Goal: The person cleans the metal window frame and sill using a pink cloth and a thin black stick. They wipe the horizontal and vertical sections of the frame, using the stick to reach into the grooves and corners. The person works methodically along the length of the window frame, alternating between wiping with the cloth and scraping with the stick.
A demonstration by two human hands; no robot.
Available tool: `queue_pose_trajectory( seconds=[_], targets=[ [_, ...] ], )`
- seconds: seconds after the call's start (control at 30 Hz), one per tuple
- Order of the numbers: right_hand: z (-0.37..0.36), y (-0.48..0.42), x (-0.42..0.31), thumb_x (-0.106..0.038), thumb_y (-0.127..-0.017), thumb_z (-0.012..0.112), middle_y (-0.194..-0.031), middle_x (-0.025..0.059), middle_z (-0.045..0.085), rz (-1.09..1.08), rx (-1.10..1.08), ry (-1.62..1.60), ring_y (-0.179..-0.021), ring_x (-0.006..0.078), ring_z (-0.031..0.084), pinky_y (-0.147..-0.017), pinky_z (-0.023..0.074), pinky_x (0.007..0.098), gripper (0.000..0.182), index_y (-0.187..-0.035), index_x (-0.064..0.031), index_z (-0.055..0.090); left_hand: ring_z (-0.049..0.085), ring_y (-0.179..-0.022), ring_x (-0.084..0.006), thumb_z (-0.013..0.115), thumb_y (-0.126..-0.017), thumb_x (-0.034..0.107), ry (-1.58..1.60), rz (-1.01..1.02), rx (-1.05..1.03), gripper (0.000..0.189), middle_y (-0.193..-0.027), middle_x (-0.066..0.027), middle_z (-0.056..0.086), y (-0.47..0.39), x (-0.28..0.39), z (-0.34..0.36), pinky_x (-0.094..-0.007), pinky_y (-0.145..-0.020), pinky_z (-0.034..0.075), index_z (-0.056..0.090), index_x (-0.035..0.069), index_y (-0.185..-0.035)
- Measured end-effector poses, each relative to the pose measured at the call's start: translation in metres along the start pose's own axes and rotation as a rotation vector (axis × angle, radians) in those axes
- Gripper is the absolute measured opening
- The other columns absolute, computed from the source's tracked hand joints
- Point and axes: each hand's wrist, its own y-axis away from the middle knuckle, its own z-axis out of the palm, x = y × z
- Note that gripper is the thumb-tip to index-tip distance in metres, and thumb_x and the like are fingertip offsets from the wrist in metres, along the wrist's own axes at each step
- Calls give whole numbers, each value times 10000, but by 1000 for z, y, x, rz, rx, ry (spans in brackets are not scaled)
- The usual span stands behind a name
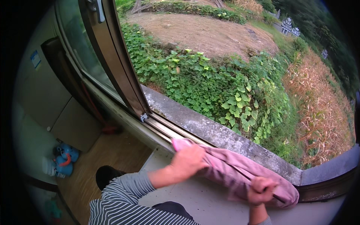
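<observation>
A pink cloth [239, 171] lies bunched lengthwise along the sliding window's bottom track, partly over the inner sill. At its near left end, my left hand [188, 161] grips the fabric beside a brighter pink edge. Farther right, my right hand [261, 189] is closed around a thin dark rod [242, 172] that runs along the folds of the cloth, its end showing past my fist. To the left of the cloth, the metal window track [160, 126] is bare. The brown window frame [121, 56] with its handle stands at upper left.
A white inner sill [180, 197] lies under my arms, with dark specks on it. Outside runs a weathered concrete ledge [197, 112], with green vines beyond. Blue containers [66, 161] with an orange coiled hose stand on the floor at left, and a red-headed long-handled tool [109, 129] leans by the wall.
</observation>
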Motion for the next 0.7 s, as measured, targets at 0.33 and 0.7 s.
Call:
queue_pose_trajectory(
  seconds=[0.33, 0.7],
  targets=[
    [97, -32, 106, -62, -836, 500, -635, 137, 514, -204, -455, 136, -588, 309, 525, -568, 442, 374, 162, -692, -1, 544, 568, -765, -366, 570, -864, 309, -317, -482, -190, 301, -765, -188, 585, 9, -134, -28, -465, -691, 440, 579, 21, -778],
    [-8, -9, -23, -46, -786, 544, -565, 88, 439, -206, -669, 536, -494, 258, 449, -476, 364, 372, 135, -655, -19, 563, 528, -732, -291, 626, -761, 400, 120, 114, -44, 374, -787, -114, 523, -34, 55, 28, -412, -644, 427, 550, 41, -830]
  ],
)
